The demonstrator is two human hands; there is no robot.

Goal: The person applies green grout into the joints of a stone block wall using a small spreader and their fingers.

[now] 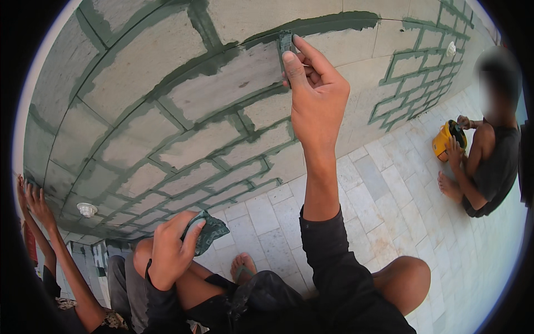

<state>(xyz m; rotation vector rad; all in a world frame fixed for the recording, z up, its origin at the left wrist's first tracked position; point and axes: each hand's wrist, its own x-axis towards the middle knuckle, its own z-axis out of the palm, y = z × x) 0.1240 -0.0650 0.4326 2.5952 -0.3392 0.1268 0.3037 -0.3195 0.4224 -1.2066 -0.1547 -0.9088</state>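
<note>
My right hand [320, 92] is raised to the tiled wall [228, 83]. Thumb and fingers pinch a small flat scraper [285, 42], smeared with dark green paste, against a joint between pale tiles. Dark green grout [334, 23] fills that joint on both sides of the scraper and spreads raggedly over the tile edges. Lower down, in front of my bent leg, my left hand [173, 245] is closed on a crumpled, sheet-like piece [208, 232] coated in green paste. What the sheet is made of I cannot tell.
A person [498, 150] squats at the right, hands at a yellow bucket [442, 142] with dark contents. Another person's hands [38, 206] touch the wall at far left. White round fittings [87, 210] stick out of the wall. Pale stone tiles [328, 211] pave the floor.
</note>
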